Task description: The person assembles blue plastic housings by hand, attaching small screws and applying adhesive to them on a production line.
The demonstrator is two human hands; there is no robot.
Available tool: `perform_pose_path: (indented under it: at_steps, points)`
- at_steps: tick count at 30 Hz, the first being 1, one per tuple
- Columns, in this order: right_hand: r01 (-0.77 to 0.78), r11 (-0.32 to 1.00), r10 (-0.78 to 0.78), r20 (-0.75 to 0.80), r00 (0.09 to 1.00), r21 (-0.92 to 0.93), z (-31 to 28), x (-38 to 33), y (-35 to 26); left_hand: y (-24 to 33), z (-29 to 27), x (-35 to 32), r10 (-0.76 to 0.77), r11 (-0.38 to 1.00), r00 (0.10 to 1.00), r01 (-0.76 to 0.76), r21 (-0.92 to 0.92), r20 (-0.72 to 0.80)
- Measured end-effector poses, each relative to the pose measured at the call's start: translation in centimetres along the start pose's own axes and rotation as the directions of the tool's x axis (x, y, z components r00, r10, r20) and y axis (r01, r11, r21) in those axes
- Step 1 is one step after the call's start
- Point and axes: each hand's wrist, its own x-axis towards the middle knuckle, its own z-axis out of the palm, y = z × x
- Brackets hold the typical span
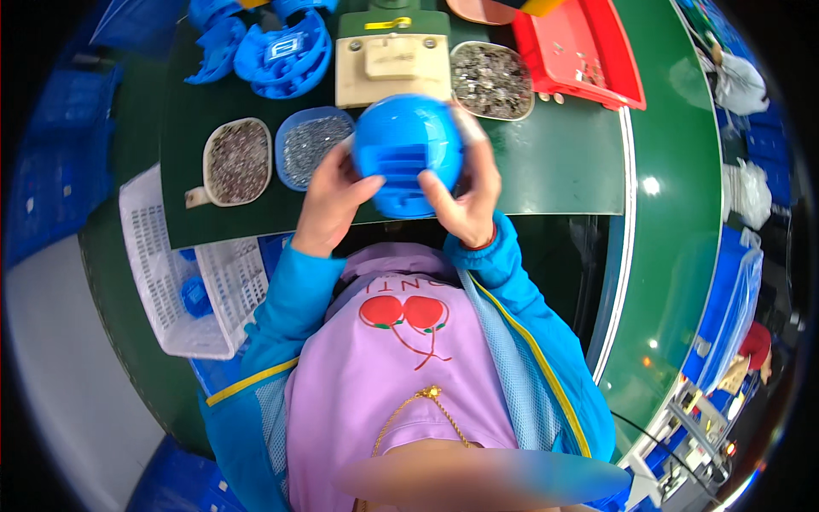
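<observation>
Blue ball (pixel 409 124) held between my hands, slotted side toward me, above green table (pixel 563 154), in front of beige block (pixel 392 63). Left hand (pixel 333 200) grips its left, right hand (pixel 473 189) its right. Blue tub (pixel 280 155) of silver bits just beside left hand; pale tub (pixel 270 155) farther left; red tray (pixel 544 38) beyond right hand.

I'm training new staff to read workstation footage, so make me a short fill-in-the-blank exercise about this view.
1. The left hand and the right hand hold a rounded object coloured ____.
2. The open tray at the upper right of the table is coloured ____.
3. The white perforated basket is nearer to the ____ hand.
4. The cherries printed on the lilac shirt number ____.

Missing words: blue; red; left; two.
</observation>
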Motion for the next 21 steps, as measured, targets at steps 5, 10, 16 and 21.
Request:
perform_pose_path:
  at_steps: [5, 10, 16, 21]
  points:
    - [-0.003, 0.727, 0.035, 0.033, 0.999, -0.687, -6.5, 5.0, 5.2, 0.1, -2.3, -2.5, -0.075, 0.997, 0.994, 0.077, 0.014, -0.076]
    - [0.052, 0.627, 0.189, 0.216, 0.958, -0.778, -8.4, 8.2, 9.3, -0.3, -2.0, -2.6, -0.072, 0.996, 0.992, 0.076, 0.037, -0.105]
    - [0.033, 0.618, 0.227, 0.219, 0.949, -0.785, -8.5, 8.6, 10.5, -0.6, -1.7, -2.7, -0.047, 0.997, 0.990, 0.056, 0.058, -0.134]
    - [0.122, 0.648, 0.027, 0.183, 0.983, -0.752, -8.5, 8.5, 11.2, -1.0, -1.1, -2.1, -0.072, 0.994, 0.992, 0.079, 0.070, -0.102]
